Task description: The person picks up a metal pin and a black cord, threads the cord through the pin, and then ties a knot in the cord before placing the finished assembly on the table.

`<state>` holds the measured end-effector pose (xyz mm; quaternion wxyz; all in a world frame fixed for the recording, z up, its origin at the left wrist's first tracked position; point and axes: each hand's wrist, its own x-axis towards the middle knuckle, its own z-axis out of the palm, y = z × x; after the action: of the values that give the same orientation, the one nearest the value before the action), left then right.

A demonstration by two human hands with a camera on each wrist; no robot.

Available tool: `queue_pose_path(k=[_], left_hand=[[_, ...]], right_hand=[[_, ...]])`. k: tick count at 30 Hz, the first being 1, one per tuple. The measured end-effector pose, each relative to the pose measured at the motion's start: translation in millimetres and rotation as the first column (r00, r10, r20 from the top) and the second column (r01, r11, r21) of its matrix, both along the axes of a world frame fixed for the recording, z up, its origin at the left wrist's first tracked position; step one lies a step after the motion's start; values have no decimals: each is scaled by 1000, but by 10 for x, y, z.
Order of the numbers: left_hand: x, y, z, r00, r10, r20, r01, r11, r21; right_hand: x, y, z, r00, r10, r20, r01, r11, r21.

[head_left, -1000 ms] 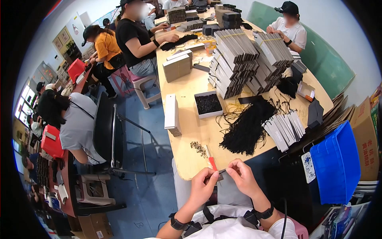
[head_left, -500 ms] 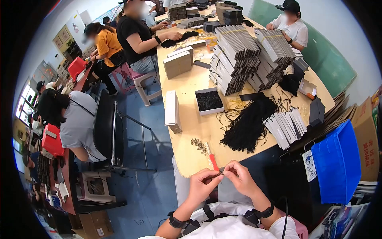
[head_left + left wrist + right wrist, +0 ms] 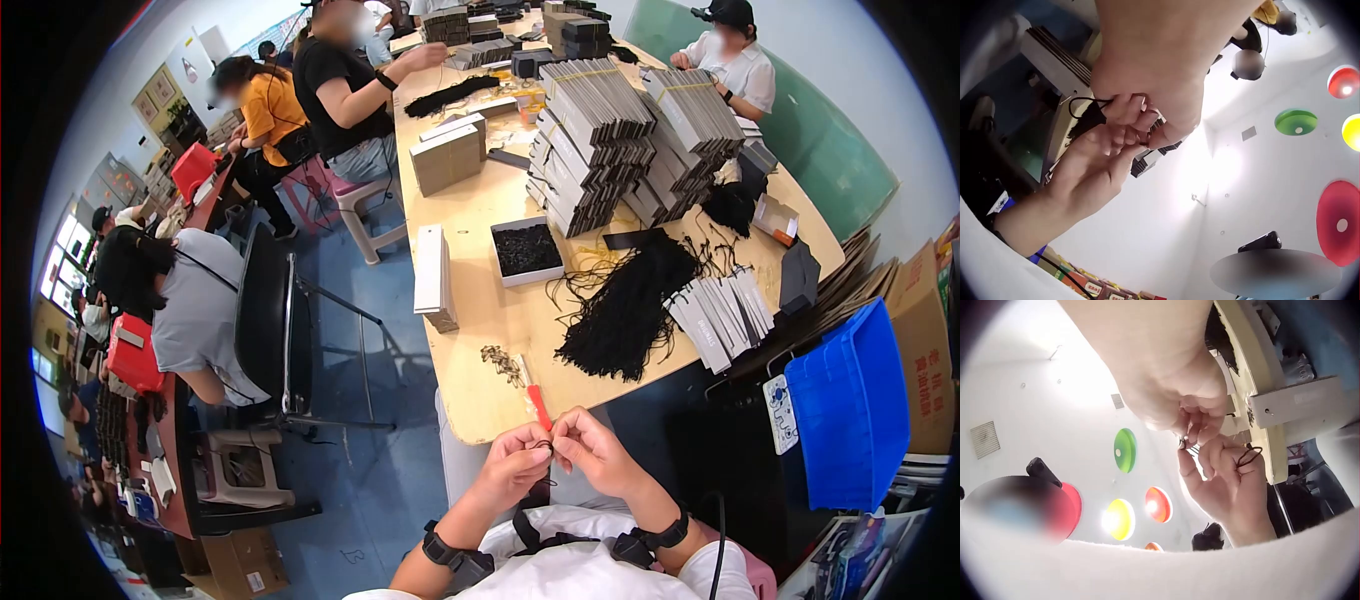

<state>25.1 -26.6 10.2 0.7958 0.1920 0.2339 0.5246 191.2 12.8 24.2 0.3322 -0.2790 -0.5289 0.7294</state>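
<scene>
Both hands meet just off the table's near edge. The left hand (image 3: 515, 467) has curled fingers round a thin black cord (image 3: 1251, 456), whose loop stands out from the fingers. The right hand (image 3: 597, 452) touches the left at the fingertips and pinches the cord there; in the left wrist view a small dark piece (image 3: 1144, 144) shows between thumb and fingertips. Fingers hide most of what is pinched. Right beyond the hands, a red-handled item (image 3: 539, 406) lies at the table edge by a pile of small metallic pieces (image 3: 499, 362).
On the table (image 3: 470, 400) are a box of black pieces (image 3: 527, 250), a bundle of black cords (image 3: 625, 315), fanned grey cards (image 3: 715, 320), tall card stacks (image 3: 590, 140) and an upright white stack (image 3: 432, 278). A blue bin (image 3: 850, 385) stands at right. Other people sit around.
The hands have drawn closer together and the left fingers have curled more. A black cord loop now shows at the left hand. Across the table, the black-shirted person's hand has risen.
</scene>
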Motion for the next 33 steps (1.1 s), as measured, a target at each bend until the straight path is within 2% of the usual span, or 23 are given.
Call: queue_pose_path(k=[5, 7, 8, 10, 14, 17, 19, 20, 22, 26, 28, 32, 33], left_hand=[[13, -18, 54, 1000, 8, 30, -9, 1000, 26], [15, -27, 131, 986, 71, -154, -61, 996, 69], [10, -26, 144, 985, 71, -154, -61, 996, 69], [-8, -24, 163, 911, 118, -395, -74, 989, 125], [-59, -39, 224, 852, 135, -506, -29, 977, 212], [-52, -26, 256, 837, 118, -535, -14, 981, 195], [-33, -12, 217, 921, 102, -375, -40, 985, 169], [-26, -6, 218, 922, 102, -374, -41, 985, 169], [-23, 1, 221, 999, -10, -40, 12, 999, 49], [-13, 12, 165, 999, -29, 22, 28, 999, 30], [-21, 12, 150, 992, -57, 116, 58, 998, -3], [-13, 15, 136, 991, -42, 129, 43, 999, -5], [-17, 14, 112, 988, -40, 151, 40, 999, 3]], right_hand=[[-12, -18, 109, 993, -18, 113, 7, 995, 95], [-24, -23, 128, 996, -48, 77, 41, 996, 84], [-36, -26, 125, 996, -48, 76, 41, 996, 83], [-58, -34, 115, 987, -161, 18, 156, 972, 176], [-47, -53, 113, 980, -194, -43, 199, 955, 220], [-33, -61, 122, 985, -173, -29, 175, 977, 120], [-35, -73, 99, 990, -136, -32, 138, 987, 77], [-35, -75, 91, 990, -136, -31, 138, 987, 77], [-42, -79, 77, 995, -87, -53, 92, 991, 99], [-53, -100, 78, 993, -115, 16, 110, 973, 204], [-48, -106, 90, 989, -116, 87, 90, 963, 253], [-50, -92, 199, 979, -152, 133, 107, 949, 298], [-51, -77, 226, 967, -192, 165, 105, 897, 429]])
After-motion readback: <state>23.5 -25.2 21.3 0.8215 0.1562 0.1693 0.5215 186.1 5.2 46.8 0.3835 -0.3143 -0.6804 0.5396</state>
